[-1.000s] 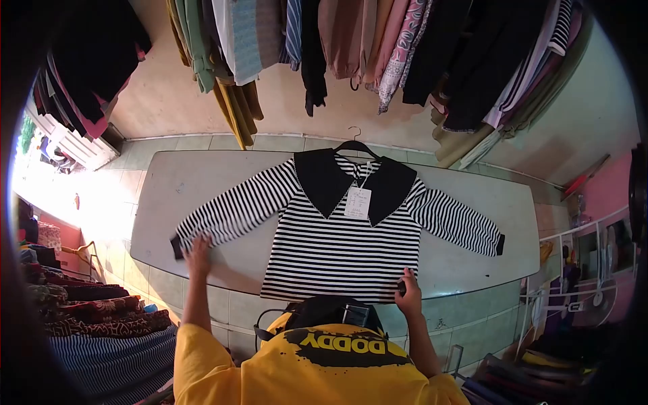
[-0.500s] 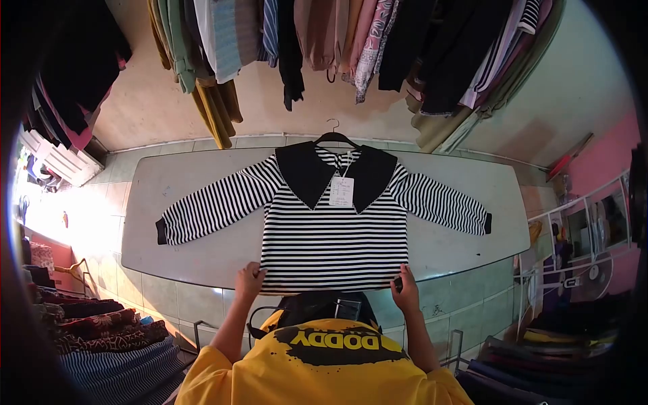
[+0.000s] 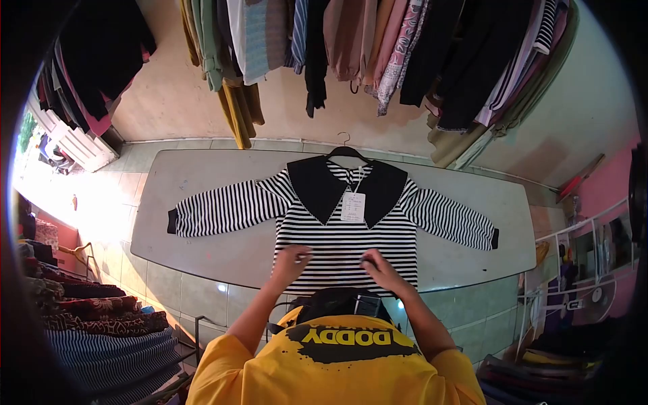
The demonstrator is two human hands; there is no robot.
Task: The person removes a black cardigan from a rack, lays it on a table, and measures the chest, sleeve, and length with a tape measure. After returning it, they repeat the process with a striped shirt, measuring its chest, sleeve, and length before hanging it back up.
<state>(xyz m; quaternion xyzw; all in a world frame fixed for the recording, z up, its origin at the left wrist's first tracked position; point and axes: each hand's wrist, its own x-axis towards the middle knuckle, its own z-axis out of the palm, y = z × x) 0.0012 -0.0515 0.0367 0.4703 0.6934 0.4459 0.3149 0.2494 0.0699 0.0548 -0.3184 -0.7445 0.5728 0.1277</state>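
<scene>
The striped top [image 3: 344, 236] lies face up on the grey table [image 3: 202, 250]. Its body is square to the person and its hem sits at the table's near edge, within easy reach of both arms. One sleeve [image 3: 223, 209] runs out to the person's left and the other [image 3: 452, 219] to the right, so neither overlaps the body and the cloth lies in one flat layer.

The black collar [image 3: 317, 185] is spread open at the top's far end, with a paper tag [image 3: 353, 206] resting between its points. A hanger hook [image 3: 345, 140] sticks out beyond the collar, so the hanger appears to be inside the shoulders.

Both hands rest on the top's lower body, just above the hem. The left hand [image 3: 291, 258] lies palm down with its fingers loosely spread, pressing the cloth rather than gripping it. The right hand [image 3: 378, 263] is more bunched. Something small and dark shows at its fingertips, but the view is too coarse to tell whether it pinches an object, a fold of stripe or nothing.

Beyond the top's collar end, hanging clothes [image 3: 351, 47] crowd a rail by the wall. To the person's left of the top, below table level, is a stack of folded fabrics [image 3: 88, 317]. The person's yellow shirt [image 3: 324, 364] fills the space nearest the hem.
</scene>
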